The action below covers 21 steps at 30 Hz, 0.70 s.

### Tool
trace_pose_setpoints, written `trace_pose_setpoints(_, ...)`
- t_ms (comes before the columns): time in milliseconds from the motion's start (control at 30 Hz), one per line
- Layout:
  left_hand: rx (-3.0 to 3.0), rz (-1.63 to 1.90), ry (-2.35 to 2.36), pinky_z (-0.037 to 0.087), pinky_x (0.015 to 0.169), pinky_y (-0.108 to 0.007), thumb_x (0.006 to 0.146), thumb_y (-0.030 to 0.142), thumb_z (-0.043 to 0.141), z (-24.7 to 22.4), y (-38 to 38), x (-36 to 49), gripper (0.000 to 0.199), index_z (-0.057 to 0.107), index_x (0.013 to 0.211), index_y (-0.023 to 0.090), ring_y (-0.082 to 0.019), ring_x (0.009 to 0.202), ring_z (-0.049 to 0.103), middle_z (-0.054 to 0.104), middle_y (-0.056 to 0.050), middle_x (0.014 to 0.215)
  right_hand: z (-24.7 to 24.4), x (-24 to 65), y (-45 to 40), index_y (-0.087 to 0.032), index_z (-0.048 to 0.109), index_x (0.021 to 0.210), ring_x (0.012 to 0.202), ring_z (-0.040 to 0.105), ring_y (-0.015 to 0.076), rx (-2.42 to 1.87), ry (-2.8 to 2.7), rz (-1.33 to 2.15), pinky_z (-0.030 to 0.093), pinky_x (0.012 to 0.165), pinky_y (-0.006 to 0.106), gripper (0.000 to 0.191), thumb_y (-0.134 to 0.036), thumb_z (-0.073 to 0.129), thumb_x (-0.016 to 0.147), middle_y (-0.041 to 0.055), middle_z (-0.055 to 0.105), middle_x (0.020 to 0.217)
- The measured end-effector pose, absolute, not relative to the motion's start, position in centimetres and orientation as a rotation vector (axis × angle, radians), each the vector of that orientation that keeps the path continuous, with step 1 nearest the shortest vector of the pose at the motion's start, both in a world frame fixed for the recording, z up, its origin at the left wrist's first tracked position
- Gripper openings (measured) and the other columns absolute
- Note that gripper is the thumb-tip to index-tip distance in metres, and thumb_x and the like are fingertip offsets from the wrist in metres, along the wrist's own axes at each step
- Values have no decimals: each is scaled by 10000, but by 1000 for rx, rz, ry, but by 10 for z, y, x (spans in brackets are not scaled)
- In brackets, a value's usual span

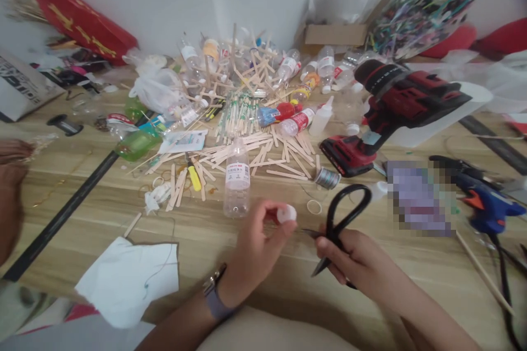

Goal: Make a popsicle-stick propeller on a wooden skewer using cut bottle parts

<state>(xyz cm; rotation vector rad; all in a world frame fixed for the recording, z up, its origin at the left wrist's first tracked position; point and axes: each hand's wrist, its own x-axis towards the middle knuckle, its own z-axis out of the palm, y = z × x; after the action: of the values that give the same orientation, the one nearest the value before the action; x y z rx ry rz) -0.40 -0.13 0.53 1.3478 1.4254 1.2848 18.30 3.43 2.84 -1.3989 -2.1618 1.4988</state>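
Pinched between the fingers of my left hand (265, 236) is a white bottle cap (287, 214). My right hand (354, 258) grips a pair of black scissors (335, 230), with the blades parted and pointing left toward the cap, not touching it. One large handle loop sticks up above my fingers. Just beyond my left hand a clear plastic bottle (237, 181) with a white label stands upright on the wooden table (206, 252). A pale ring (314, 207) lies between the bottle and the scissors.
Wooden sticks (284, 162) and several plastic bottles (300, 120) crowd the back. A red and black drill (395, 104) stands at right, near a blue glue gun (489, 208). White paper (135, 279) lies at front left. Another person's arm (10, 203) shows at the left edge.
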Motion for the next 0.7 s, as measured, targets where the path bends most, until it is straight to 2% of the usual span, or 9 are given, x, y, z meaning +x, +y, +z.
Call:
trace_pose_setpoints(100,1894,869,1571,474,850,-332,898,194,609,-4,4,-2,33,609,869,178,-194,928,588,666,-46,955,17,194,36,-230,441,485,424,449,126,-1453,-2156,1306,364,470,263,674,-748,278,883,6,484,429)
trace_pose_setpoints(200,2147,596,1587,487,835,-372,891,139,589,-12,8,0,85,639,828,167,-220,909,562,671,-49,907,5,202,39,-231,416,423,439,483,133,-1420,-2171,1189,376,480,266,704,-723,268,904,28,517,447)
trace_pose_setpoints(367,2199,658,1601,463,941,-392,928,207,556,-3,4,-1,179,685,815,159,-244,1066,523,677,-75,1113,-3,207,38,-231,437,418,416,458,131,-1380,-2136,1200,347,453,271,709,-715,279,910,18,497,432)
trace_pose_setpoints(500,2171,874,1870,442,961,-469,967,316,485,11,9,-15,323,672,746,171,-269,1041,550,702,-92,991,1,209,34,-227,476,459,471,500,147,-1393,-2073,1222,377,508,278,695,-725,292,906,18,517,468)
trace_pose_setpoints(567,2040,870,2158,379,1024,-550,937,359,531,12,20,-27,274,663,1038,141,-333,1186,496,645,-162,1182,3,210,33,-227,473,472,481,509,149,-1367,-2068,1249,382,513,278,687,-722,288,910,20,534,480)
trace_pose_setpoints(633,1818,813,2285,347,1042,-578,873,323,617,10,34,-41,518,505,1321,87,-382,1265,451,528,-237,1349,4,209,32,-228,470,477,473,505,147,-1331,-2084,1275,378,506,275,676,-707,291,919,18,535,471)
trace_pose_setpoints(700,1537,794,2211,350,1047,-559,803,250,661,9,46,-53,751,336,1453,61,-403,1299,442,475,-274,1392,3,208,31,-226,471,481,468,498,141,-1312,-2082,1262,373,505,270,659,-681,308,929,12,530,464)
